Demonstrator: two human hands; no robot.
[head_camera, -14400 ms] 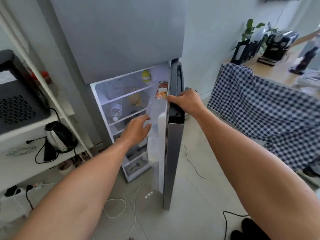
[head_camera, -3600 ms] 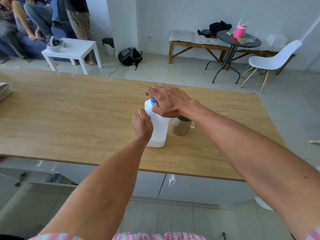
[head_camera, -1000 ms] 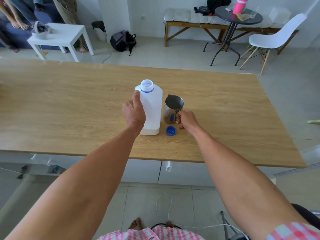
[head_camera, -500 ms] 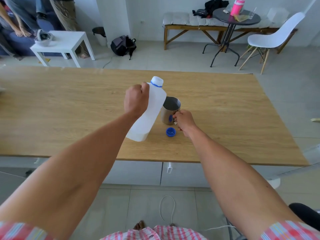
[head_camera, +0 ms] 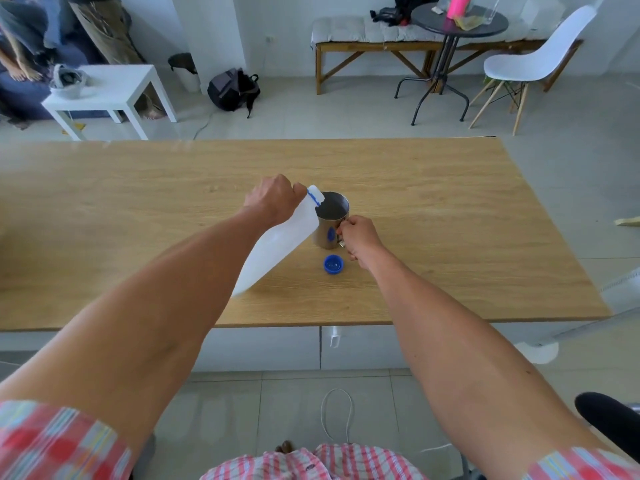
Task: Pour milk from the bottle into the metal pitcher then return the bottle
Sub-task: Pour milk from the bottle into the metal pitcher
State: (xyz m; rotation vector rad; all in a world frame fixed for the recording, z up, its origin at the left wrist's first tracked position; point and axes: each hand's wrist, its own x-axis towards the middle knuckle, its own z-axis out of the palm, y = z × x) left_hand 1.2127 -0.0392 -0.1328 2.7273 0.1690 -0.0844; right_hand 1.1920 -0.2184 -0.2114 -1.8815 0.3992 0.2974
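At frame centre the bottle (head_camera: 277, 244) is gripped near its neck by the left hand (head_camera: 272, 202) and tilted, its mouth at the pitcher (head_camera: 330, 220) rim; a slow tilt is advised so milk is kept inside. The pitcher handle is grasped by the right hand (head_camera: 356, 237), steadied on the tabletop (head_camera: 450, 220). The cap (head_camera: 334, 264) is left just below the pitcher

Since a moment ago we have tipped the bottle (head_camera: 277, 244) further with our left hand (head_camera: 272, 202), its mouth now over the pitcher (head_camera: 330, 220).
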